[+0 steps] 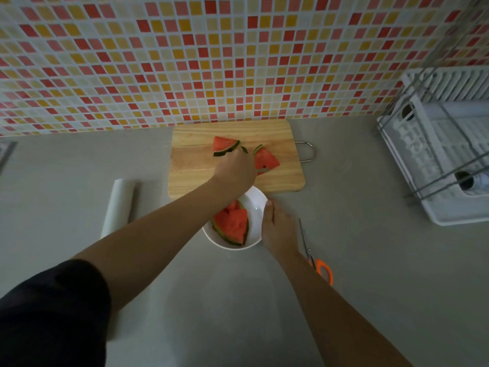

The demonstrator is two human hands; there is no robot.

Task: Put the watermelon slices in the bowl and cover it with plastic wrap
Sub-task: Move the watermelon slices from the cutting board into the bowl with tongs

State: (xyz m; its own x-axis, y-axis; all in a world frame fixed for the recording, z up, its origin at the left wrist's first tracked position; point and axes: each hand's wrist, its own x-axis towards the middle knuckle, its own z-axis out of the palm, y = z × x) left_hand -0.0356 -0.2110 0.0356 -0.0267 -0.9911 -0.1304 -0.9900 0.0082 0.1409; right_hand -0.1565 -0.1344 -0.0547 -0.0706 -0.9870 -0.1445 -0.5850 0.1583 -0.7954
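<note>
A white bowl [258,207] sits on the grey counter just in front of a wooden cutting board [195,165]. It holds watermelon slices [232,223]. My right hand [275,229] grips the bowl's right rim, thumb on the edge. My left hand [235,169] reaches over the bowl onto the board, fingers curled down over a slice that is mostly hidden; only its rind tip [244,149] and a red corner show. Two more slices lie on the board, one to the left [223,144] and one to the right [266,158] of that hand. A roll of plastic wrap [119,205] lies left of the bowl.
Orange-handled scissors [317,263] lie on the counter just right of my right forearm. A white dish rack [444,160] with a wire frame stands at the far right. A mosaic-tiled wall [211,62] rises directly behind the board. The board's metal handle [308,151] sticks out to the right.
</note>
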